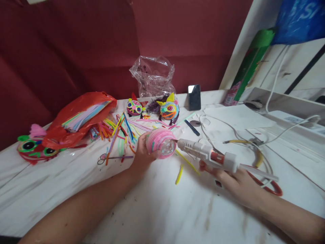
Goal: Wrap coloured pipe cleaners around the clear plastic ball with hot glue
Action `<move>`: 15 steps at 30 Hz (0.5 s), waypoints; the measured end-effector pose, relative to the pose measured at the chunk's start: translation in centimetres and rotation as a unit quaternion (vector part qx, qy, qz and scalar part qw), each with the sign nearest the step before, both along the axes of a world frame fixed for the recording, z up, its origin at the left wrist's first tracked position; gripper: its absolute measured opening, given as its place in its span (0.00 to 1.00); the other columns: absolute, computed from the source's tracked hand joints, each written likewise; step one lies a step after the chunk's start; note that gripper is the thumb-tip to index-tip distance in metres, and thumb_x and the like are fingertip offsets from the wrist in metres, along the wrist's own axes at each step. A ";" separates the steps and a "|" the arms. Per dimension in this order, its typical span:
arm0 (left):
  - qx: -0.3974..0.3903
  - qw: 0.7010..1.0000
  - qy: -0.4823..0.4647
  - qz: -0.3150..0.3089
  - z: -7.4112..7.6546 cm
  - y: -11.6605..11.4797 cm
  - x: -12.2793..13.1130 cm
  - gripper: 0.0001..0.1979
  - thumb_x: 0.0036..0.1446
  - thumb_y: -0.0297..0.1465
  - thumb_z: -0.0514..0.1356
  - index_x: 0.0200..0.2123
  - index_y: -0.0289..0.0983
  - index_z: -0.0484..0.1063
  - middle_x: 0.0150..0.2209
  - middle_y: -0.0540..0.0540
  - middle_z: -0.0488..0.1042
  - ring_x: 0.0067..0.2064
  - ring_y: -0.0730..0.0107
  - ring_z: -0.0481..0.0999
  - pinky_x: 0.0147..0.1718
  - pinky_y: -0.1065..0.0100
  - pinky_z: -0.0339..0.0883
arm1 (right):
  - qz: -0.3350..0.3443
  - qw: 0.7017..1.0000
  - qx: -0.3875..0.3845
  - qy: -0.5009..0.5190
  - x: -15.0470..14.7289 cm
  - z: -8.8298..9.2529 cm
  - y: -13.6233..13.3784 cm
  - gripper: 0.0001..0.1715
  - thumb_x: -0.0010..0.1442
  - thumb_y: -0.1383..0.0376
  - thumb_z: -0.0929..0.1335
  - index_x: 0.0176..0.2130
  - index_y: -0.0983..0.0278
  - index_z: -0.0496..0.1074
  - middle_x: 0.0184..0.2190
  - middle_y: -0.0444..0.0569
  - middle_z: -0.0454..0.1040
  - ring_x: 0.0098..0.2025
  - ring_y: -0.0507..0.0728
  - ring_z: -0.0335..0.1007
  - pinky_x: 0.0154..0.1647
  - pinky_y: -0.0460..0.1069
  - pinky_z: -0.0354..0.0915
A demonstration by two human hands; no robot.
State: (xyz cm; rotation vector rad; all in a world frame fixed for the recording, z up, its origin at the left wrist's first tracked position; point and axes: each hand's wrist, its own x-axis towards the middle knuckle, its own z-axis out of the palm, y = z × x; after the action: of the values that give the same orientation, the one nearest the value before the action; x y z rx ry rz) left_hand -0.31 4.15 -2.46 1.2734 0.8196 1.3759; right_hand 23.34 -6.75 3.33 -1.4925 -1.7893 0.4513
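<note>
My left hand [142,152] is closed around a round ball wrapped in pink pipe cleaners [157,138], with bands of other colours at its left side. A bare clear patch shows on the side of the ball towards me. In my right hand [232,181] is a white hot glue gun [198,149], a glue stick jutting from its back end. Its nozzle meets or nearly meets the ball's right edge; whether they touch I cannot tell. Below the gun, two short yellow pipe cleaner pieces [179,174] lie on the white marbled table [157,210].
Loose pipe cleaners [119,132], scissors [103,158] and a red plastic bag [76,112] lie left. Several finished animal heads [169,110] stand behind. A phone [194,97] leans at the back. Pliers [257,157], white paper [236,117] and a power strip [297,122] with a cable are right.
</note>
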 end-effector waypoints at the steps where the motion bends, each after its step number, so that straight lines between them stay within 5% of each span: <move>1: 0.003 1.000 0.001 0.000 -0.1 0.0 0.0 0.39 0.35 0.33 0.74 0.52 0.44 0.63 0.54 0.46 0.70 0.58 0.53 0.69 0.53 0.60 0.66 | 0.001 1.000 0.004 -0.002 0.1 -0.1 0.0 0.16 0.52 0.60 0.59 0.26 0.60 0.74 0.24 0.47 0.78 0.28 0.59 0.75 0.33 0.52 0.74; 12: 0.007 0.999 -0.009 -0.037 -0.2 0.1 0.3 0.39 0.36 0.34 0.74 0.52 0.42 0.63 0.57 0.43 0.68 0.59 0.54 0.69 0.55 0.56 0.65 | 0.087 0.995 -0.033 0.032 0.2 -2.0 -0.5 0.16 0.59 0.56 0.61 0.34 0.59 0.76 0.28 0.46 0.79 0.30 0.58 0.76 0.30 0.49 0.72; 15: -0.015 0.999 -0.020 -0.034 0.0 0.0 0.4 0.38 0.35 0.34 0.73 0.51 0.41 0.64 0.57 0.43 0.69 0.59 0.54 0.68 0.56 0.56 0.64 | 0.038 0.999 -0.012 0.018 0.8 -2.9 0.0 0.19 0.60 0.54 0.61 0.37 0.60 0.76 0.29 0.48 0.79 0.28 0.58 0.74 0.28 0.50 0.71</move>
State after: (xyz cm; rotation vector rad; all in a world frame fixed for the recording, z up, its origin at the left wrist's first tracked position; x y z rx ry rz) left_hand 0.12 4.17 -2.46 1.2362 0.7608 1.3254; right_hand 24.13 -6.77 0.45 -1.4271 -1.8230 0.5365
